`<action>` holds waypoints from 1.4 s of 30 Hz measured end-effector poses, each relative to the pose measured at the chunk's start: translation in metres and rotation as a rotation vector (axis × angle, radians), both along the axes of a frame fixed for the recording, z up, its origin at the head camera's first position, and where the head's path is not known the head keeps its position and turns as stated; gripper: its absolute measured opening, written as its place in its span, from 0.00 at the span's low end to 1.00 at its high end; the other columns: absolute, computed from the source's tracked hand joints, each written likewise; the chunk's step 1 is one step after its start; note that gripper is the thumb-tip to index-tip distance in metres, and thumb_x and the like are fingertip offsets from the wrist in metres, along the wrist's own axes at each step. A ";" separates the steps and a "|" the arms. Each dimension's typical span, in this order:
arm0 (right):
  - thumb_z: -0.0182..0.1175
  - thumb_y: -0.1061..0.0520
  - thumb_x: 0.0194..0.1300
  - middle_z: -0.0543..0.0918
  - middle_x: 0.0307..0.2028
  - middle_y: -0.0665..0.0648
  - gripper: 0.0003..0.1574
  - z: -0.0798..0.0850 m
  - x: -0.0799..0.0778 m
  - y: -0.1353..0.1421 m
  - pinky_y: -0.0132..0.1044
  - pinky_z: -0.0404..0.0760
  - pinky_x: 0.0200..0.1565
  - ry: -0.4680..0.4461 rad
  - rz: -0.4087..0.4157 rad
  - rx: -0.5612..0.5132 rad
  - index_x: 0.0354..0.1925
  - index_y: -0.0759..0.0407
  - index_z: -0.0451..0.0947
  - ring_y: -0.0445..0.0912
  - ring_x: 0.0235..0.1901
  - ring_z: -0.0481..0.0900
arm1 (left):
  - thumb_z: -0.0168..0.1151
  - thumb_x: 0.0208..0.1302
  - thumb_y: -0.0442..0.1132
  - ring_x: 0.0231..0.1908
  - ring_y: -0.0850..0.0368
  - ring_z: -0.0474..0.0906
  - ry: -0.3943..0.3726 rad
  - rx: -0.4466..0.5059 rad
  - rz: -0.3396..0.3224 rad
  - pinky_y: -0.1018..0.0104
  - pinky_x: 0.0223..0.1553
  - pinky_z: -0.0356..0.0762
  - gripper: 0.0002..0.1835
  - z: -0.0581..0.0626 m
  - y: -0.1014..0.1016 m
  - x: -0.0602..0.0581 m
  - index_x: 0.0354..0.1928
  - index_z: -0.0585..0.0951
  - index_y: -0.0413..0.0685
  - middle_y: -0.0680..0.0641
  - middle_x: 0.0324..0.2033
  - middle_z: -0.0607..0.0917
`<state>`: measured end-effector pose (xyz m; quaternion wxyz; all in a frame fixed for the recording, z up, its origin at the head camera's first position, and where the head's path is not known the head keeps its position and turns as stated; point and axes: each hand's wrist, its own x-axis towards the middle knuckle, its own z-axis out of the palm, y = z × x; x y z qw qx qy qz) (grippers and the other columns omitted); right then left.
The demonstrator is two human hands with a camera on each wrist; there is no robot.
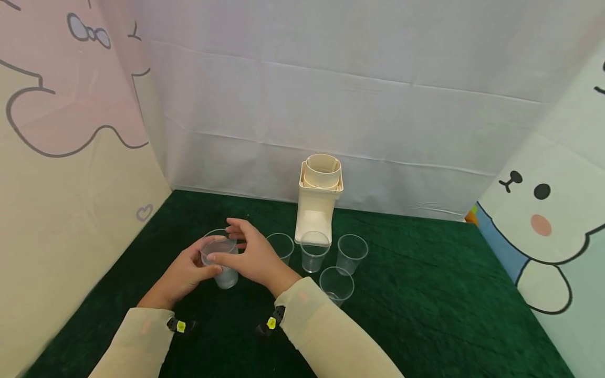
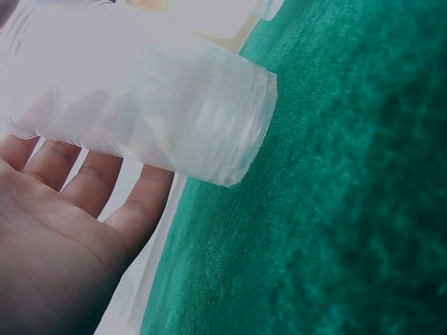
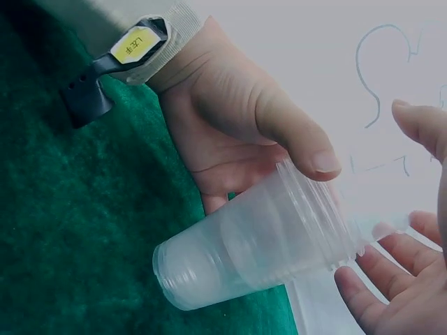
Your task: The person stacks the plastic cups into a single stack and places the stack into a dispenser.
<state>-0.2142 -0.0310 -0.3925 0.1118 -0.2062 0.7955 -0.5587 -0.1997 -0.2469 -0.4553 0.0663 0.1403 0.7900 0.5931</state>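
Note:
Several clear plastic cups nested in a stack [image 1: 226, 277] stand out in front of me at the left. My left hand [image 1: 186, 270] grips the stack near its rims, thumb on the near side. In the right wrist view the stack [image 3: 244, 244] tilts, its base toward the green cloth. My right hand [image 1: 257, 257] arches over the rims, thumb and fingers spread. Its fingers [image 3: 391, 272] reach the rims in the right wrist view, while the thumb stands away from them. In the left wrist view the stack [image 2: 160, 98] hides the left fingertips.
To the right stand several single clear cups: one [image 1: 313, 258] in the middle, one [image 1: 352, 253] at right, one [image 1: 336, 286] nearer, and one [image 1: 281, 247] partly behind my right hand. A cream plastic pipe fitting [image 1: 314, 210] stands behind them. Green cloth [image 1: 449, 294] covers the table.

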 end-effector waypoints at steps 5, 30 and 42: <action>0.73 0.42 0.64 0.74 0.66 0.41 0.47 0.000 0.001 0.003 0.51 0.71 0.66 -0.016 -0.019 -0.007 0.76 0.39 0.63 0.41 0.65 0.71 | 0.65 0.72 0.40 0.60 0.44 0.74 0.009 0.003 -0.007 0.70 0.54 0.77 0.35 0.002 0.001 0.001 0.75 0.62 0.44 0.35 0.67 0.71; 0.73 0.44 0.64 0.73 0.67 0.47 0.49 0.040 0.030 0.068 0.46 0.70 0.66 0.045 -0.062 -0.051 0.76 0.44 0.61 0.44 0.65 0.72 | 0.67 0.69 0.35 0.57 0.51 0.75 0.058 0.015 -0.023 0.69 0.55 0.76 0.33 0.008 -0.001 0.000 0.73 0.66 0.45 0.38 0.65 0.73; 0.74 0.49 0.64 0.75 0.66 0.50 0.47 0.037 0.045 0.116 0.53 0.70 0.67 0.107 -0.144 -0.082 0.74 0.46 0.63 0.47 0.66 0.72 | 0.67 0.69 0.34 0.64 0.44 0.70 0.032 0.049 -0.039 0.68 0.56 0.75 0.39 0.012 -0.008 0.000 0.77 0.60 0.47 0.36 0.70 0.67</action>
